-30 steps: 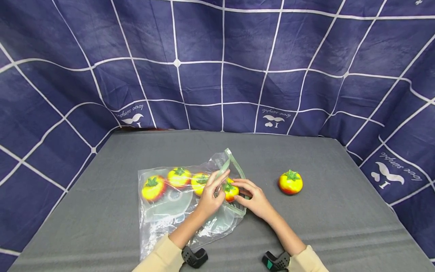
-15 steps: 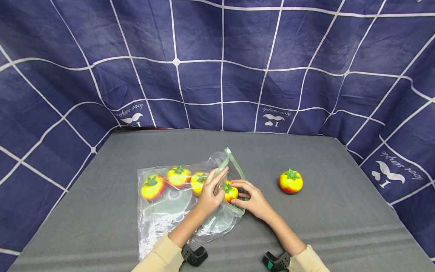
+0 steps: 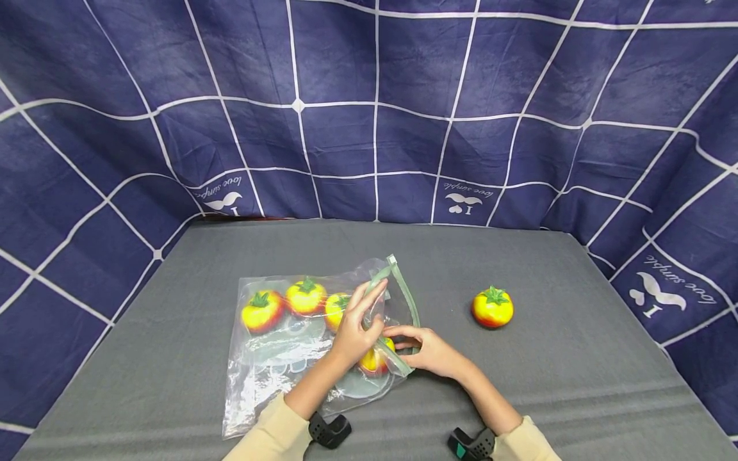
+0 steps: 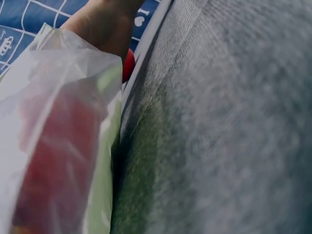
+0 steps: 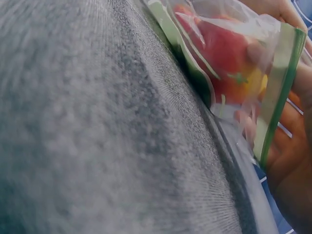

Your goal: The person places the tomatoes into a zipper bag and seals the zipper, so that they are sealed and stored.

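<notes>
A clear zip bag (image 3: pixel 248 400) with a pale green zip edge lies on the grey cloth, its mouth towards the right. My left hand (image 3: pixel 353 333) holds the bag at its opening, thumb and fingers at the upper edge. Just inside the mouth is a yellow-red toy tomato (image 3: pixel 373 363), partly covered by the zip edge. My right hand (image 3: pixel 429 353) reaches into the mouth, fingers bent beside that tomato. The right wrist view shows its fingertips behind the plastic, close to the red fruit (image 5: pixel 226 58). Several more tomatoes (image 3: pixel 262 314) sit deeper in the bag, one partly hidden by my left hand.
One loose toy tomato (image 3: pixel 492 308) stands on the grey cloth (image 3: pixel 553 358) to the right of the bag. A blue curtain (image 3: pixel 415 147) with white lines hangs behind and along both sides of the table.
The tomato at the mouth has moved down and left, further into the bag. My right hand has followed it lower. The zip edge has shifted slightly, and the bag's near end has swung left.
</notes>
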Available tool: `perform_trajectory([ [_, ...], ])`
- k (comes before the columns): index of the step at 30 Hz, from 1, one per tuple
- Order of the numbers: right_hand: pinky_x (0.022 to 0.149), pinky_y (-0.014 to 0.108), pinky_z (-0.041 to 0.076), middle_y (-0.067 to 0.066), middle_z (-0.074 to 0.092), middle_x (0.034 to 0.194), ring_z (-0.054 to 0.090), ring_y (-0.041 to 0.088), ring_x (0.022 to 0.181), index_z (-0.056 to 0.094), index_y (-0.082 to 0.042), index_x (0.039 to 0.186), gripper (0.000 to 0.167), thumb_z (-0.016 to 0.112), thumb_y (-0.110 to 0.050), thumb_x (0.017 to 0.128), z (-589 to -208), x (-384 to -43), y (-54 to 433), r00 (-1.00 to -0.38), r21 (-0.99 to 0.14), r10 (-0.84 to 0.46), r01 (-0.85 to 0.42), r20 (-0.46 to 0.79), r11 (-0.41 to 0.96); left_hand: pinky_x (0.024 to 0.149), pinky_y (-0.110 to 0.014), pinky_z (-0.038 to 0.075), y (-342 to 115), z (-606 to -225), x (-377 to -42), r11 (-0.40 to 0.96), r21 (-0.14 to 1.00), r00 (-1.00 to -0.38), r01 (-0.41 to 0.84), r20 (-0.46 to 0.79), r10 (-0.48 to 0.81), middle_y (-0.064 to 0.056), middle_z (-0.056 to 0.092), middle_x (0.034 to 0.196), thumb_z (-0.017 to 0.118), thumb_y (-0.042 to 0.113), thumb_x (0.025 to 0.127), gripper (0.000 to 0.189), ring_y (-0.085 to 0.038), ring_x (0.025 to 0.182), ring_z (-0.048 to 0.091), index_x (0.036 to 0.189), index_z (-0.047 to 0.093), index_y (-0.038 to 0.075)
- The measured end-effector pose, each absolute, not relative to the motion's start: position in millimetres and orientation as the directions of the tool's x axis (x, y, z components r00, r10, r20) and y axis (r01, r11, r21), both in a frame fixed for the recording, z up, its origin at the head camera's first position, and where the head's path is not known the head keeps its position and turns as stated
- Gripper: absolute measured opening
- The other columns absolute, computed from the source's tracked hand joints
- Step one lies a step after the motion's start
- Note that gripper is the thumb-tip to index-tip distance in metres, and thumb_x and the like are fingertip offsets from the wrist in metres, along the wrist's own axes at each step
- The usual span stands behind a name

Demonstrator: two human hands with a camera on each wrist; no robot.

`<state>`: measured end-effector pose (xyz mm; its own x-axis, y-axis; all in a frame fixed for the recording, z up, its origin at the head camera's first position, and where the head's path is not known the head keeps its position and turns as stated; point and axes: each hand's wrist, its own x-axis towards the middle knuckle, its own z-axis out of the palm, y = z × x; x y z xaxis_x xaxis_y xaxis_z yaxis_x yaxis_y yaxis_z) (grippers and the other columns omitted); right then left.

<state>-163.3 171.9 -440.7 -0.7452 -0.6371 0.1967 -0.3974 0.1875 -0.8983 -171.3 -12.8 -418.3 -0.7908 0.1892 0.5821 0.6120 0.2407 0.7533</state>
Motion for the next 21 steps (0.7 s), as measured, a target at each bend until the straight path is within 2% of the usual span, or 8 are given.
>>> perform_trajectory([
  [4,0.092,0.032,0.047,0.025,0.052,0.124,0.046,-0.007,0.114,0.052,0.006,0.121,0.041,0.061,-0.008,0.083,-439.5,-162.5,173.1,-0.753,-0.91,-0.632,-0.374,0.185,0.179,0.095,-0.051,0.041,-12.5,-419.5,-170.2,0.273,0.765,-0.812,0.584,0.546,0.207,-0.013,0.047,0.13,0.053,0.0,0.072,0.061,-0.031,0.12,0.045,0.132,0.048,0.012],
  [9,0.092,0.036,0.046,0.021,0.054,0.124,0.049,-0.001,0.115,0.054,0.003,0.12,0.038,0.059,-0.007,0.084,-437.5,-161.9,179.1,-0.81,-0.906,-0.541,-0.38,0.228,0.187,0.091,-0.049,0.044,-12.1,-420.8,-168.4,0.301,0.783,-0.838,0.545,0.498,0.224,-0.014,0.045,0.132,0.053,0.003,0.073,0.061,-0.031,0.118,0.048,0.132,0.048,0.017],
  [13,0.09,0.04,0.047,0.017,0.057,0.119,0.054,0.009,0.112,0.056,0.001,0.118,0.035,0.059,-0.004,0.084,-434.2,-161.9,188.2,-0.842,-0.856,-0.448,-0.445,0.3,0.262,0.088,-0.047,0.046,-11.1,-422.8,-168.2,0.318,0.78,-0.842,0.54,0.491,0.225,-0.014,0.046,0.131,0.052,0.003,0.073,0.061,-0.03,0.115,0.05,0.131,0.049,0.02],
  [16,0.089,0.041,0.046,0.015,0.059,0.116,0.054,0.007,0.11,0.058,0.001,0.116,0.034,0.06,-0.001,0.082,-427.3,-158.2,195.4,-0.86,-0.814,-0.369,-0.475,0.351,0.333,0.088,-0.046,0.046,-10.4,-425.1,-168.1,0.327,0.775,-0.841,0.541,0.492,0.226,-0.013,0.048,0.129,0.052,0.002,0.073,0.059,-0.028,0.113,0.052,0.13,0.051,0.018],
  [21,0.092,0.017,0.043,0.019,0.06,0.108,0.052,-0.001,0.106,0.06,0.006,0.109,0.033,0.062,0.008,0.076,-414.0,-151.5,210.2,-0.84,-0.715,-0.237,-0.541,0.489,0.443,0.093,-0.049,0.043,-10.0,-429.4,-166.6,0.33,0.789,-0.854,0.519,0.467,0.228,-0.013,0.047,0.13,0.051,0.003,0.074,0.056,-0.029,0.118,0.049,0.129,0.052,0.017],
])
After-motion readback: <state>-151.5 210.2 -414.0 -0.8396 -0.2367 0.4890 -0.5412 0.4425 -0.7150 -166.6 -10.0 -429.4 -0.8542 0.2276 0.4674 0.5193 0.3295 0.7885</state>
